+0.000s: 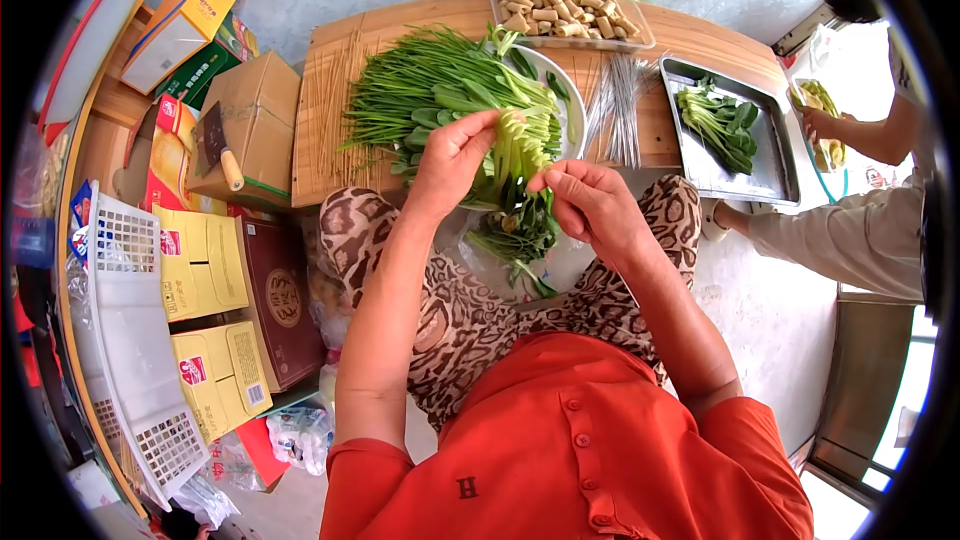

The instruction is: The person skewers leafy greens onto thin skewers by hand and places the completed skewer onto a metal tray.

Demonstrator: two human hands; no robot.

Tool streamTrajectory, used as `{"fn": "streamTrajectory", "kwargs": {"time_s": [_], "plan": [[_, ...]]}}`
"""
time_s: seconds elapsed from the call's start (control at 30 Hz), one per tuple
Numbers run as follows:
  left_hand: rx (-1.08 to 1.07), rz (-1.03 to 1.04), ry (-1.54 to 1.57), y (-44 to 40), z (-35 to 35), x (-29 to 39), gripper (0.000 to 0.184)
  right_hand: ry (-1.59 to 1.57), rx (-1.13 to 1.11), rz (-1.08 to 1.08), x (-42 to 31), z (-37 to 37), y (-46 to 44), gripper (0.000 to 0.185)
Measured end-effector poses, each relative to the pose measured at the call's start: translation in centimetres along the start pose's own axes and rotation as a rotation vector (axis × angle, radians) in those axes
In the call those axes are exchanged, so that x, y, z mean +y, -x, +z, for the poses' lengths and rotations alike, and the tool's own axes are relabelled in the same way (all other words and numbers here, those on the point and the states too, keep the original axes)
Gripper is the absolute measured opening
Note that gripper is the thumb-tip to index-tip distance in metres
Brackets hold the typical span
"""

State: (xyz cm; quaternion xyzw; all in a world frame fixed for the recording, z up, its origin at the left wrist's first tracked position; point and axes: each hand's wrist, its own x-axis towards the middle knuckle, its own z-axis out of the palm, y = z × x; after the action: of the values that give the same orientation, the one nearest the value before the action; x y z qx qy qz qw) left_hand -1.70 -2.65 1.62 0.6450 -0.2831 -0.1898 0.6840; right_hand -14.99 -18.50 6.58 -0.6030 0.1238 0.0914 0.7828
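Observation:
Between my two hands hangs a bunch of leafy greens, pale stems up and dark leaves down. My left hand pinches the upper left side of the stems with closed fingers. At the right side of the stems, my right hand has its thumb and fingers pressed together on them. Behind my left hand a heap of long green chives lies on the wooden table. A white bowl is partly hidden behind the greens.
Wooden skewers lie at the table's left, metal skewers right of the bowl. A clear tray holds brown rolled pieces. A metal tray holds greens. Boxes and a knife stand left. Another person works at the right.

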Motion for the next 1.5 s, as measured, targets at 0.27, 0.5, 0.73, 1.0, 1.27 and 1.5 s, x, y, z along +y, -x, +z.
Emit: {"fn": "streamTrajectory", "kwargs": {"time_s": [0.27, 0.5, 0.73, 1.0, 1.27, 1.5], "plan": [[-0.004, -0.047, -0.119, -0.9, -1.6, -0.5, 0.027, -0.028, 0.047, -0.028, 0.9, -2.0, 1.5, 0.024], [0.134, -0.102, -0.438, -4.2, -1.8, -3.9, 0.021, -0.057, 0.161, -0.01, 2.2, -5.3, 3.7, 0.023], [-0.039, -0.023, -1.026, -6.5, 1.1, -7.0, 0.019, -0.068, 0.2, -0.019, 2.8, -6.2, 5.2, 0.023], [-0.048, 0.192, -1.313, -6.6, 2.1, -9.2, 0.023, -0.097, 0.201, 0.002, 3.2, -6.3, 6.1, 0.022], [0.008, 0.253, -1.383, -5.9, 1.9, -9.8, 0.002, -0.077, 0.204, 0.014, 3.4, -6.1, 6.1, 0.022], [0.157, 0.385, -1.341, -4.8, 2.3, -5.9, 0.004, -0.086, 0.191, 0.023, 3.5, -6.1, 6.0, 0.022]]}}
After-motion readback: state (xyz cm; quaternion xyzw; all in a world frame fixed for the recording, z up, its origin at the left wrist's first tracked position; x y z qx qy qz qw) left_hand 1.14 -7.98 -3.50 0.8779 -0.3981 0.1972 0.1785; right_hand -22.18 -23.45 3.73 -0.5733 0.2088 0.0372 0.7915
